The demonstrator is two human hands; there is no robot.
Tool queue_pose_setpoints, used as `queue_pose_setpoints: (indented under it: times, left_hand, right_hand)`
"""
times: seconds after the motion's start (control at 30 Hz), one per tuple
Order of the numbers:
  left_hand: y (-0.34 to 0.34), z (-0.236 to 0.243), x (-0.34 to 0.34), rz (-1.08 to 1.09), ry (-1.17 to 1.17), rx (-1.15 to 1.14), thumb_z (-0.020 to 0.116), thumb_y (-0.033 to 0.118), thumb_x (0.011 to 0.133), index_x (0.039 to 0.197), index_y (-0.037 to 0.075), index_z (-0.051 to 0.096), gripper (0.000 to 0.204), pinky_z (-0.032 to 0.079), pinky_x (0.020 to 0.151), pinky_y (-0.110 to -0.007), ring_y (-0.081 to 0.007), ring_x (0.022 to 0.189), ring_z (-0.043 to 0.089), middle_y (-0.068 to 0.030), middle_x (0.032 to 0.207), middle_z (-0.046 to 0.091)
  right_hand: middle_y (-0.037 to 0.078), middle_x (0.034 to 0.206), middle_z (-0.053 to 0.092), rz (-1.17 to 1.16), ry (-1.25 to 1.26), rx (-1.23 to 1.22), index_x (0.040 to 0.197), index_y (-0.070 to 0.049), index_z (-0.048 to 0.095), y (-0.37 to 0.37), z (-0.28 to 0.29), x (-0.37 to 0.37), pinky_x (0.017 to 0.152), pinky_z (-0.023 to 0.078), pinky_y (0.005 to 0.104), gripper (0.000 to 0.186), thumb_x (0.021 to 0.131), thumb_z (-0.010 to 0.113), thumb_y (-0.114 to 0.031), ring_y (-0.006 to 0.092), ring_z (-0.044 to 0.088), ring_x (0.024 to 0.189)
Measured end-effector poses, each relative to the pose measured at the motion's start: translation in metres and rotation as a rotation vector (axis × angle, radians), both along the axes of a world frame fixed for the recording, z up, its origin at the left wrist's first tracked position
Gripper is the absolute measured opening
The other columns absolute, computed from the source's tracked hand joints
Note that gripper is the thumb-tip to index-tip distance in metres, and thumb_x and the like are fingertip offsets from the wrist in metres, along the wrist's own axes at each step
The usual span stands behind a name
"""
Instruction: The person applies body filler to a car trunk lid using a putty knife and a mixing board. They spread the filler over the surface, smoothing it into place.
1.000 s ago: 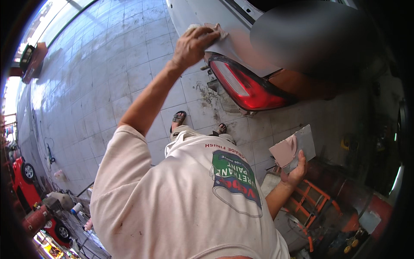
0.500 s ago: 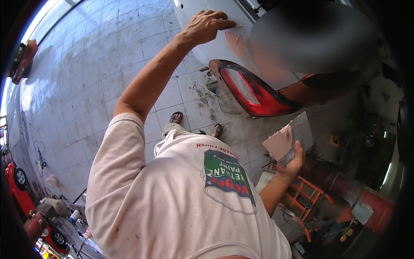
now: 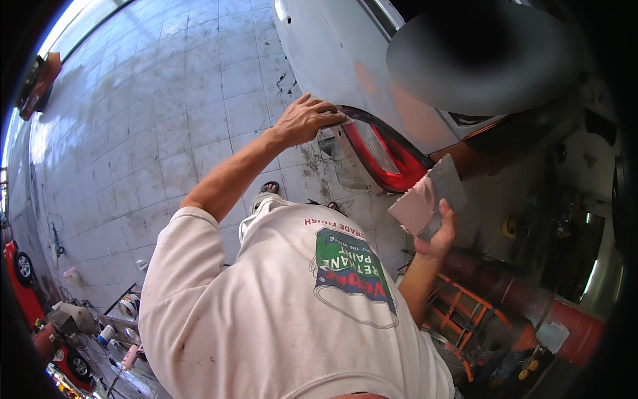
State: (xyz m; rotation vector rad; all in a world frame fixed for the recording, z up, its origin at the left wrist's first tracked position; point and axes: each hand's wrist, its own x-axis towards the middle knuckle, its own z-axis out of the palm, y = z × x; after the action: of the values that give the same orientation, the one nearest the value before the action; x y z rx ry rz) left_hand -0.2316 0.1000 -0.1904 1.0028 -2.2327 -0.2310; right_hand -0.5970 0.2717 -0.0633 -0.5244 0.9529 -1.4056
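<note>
My left hand grips a thin putty spreader at the upper left edge of the red and clear taillight; the spreader is mostly hidden by my fingers. Above the light, pink filler patches mark the pale car body. My right hand holds a flat grey board spread with pink putty, just below the taillight's right end.
Tiled floor stretches to the left. A red car and assorted tools and containers stand at lower left. At lower right are an orange metal frame and a red drum. A blurred patch covers the upper right.
My left hand has come down from the pink patch on the body to the taillight's edge. My right hand and board have moved up and left, nearer the taillight.
</note>
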Motion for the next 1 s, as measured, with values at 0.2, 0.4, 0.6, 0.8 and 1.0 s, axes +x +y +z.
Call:
queue_pose_setpoints:
  times: [0.2, 0.4, 0.6, 0.8, 1.0]
  left_hand:
    - [0.094, 0.142, -0.044, -0.351, 0.705, 0.275, 0.075, -0.012, 0.086, 0.152, 0.019, 0.065, 0.073, 0.057, 0.113, -0.046, -0.0368, 0.137, 0.061, -0.0152, 0.148, 0.060]
    - [0.086, 0.063, -0.029, -0.245, 0.028, 0.016, 0.068, 0.002, 0.087, 0.140, 0.029, 0.075, 0.060, 0.054, 0.114, -0.046, -0.0339, 0.141, 0.060, -0.0058, 0.151, 0.063]
    - [0.016, -0.016, 0.002, 0.095, 0.484, 0.362, 0.059, -0.005, 0.101, 0.146, 0.016, 0.069, 0.051, 0.061, 0.102, -0.040, -0.0356, 0.124, 0.071, -0.0156, 0.144, 0.070]
    - [0.003, 0.076, -0.031, 0.147, 0.596, 0.165, 0.070, 0.001, 0.097, 0.139, 0.012, 0.073, 0.044, 0.060, 0.099, -0.043, -0.0355, 0.116, 0.073, -0.0161, 0.129, 0.075]
    - [0.115, 0.066, -0.116, -0.163, 0.371, 0.166, 0.071, -0.009, 0.091, 0.131, 0.013, 0.079, 0.046, 0.059, 0.106, -0.042, -0.0289, 0.127, 0.071, -0.0121, 0.130, 0.076]
  right_hand:
    - [0.018, 0.125, 0.075, 0.122, -0.354, 0.105, 0.135, 0.007, 0.066, -0.037, -0.058, 0.049, 0.091, 0.065, 0.0452, 0.044, 0.106, 0.062, -0.027, 0.0281, 0.076, 0.111]
    - [0.012, 0.106, 0.070, 0.180, -0.506, 0.119, 0.128, -0.001, 0.063, -0.024, -0.010, 0.056, 0.077, 0.063, 0.0420, 0.043, 0.107, 0.057, -0.037, 0.0241, 0.071, 0.095]
    - [0.013, 0.124, 0.071, -0.122, -0.057, -0.066, 0.140, 0.001, 0.063, -0.007, 0.015, 0.014, 0.093, 0.057, 0.0425, 0.042, 0.107, 0.057, -0.025, 0.0250, 0.070, 0.105]
    - [0.021, 0.133, 0.070, -0.164, 0.630, -0.202, 0.139, 0.005, 0.066, -0.033, -0.005, 0.019, 0.102, 0.055, 0.0398, 0.043, 0.103, 0.072, -0.018, 0.0293, 0.069, 0.119]
    - [0.024, 0.135, 0.069, -0.200, 1.186, -0.400, 0.135, -0.003, 0.072, -0.044, -0.048, -0.018, 0.104, 0.055, 0.0443, 0.036, 0.104, 0.071, -0.021, 0.0312, 0.070, 0.122]
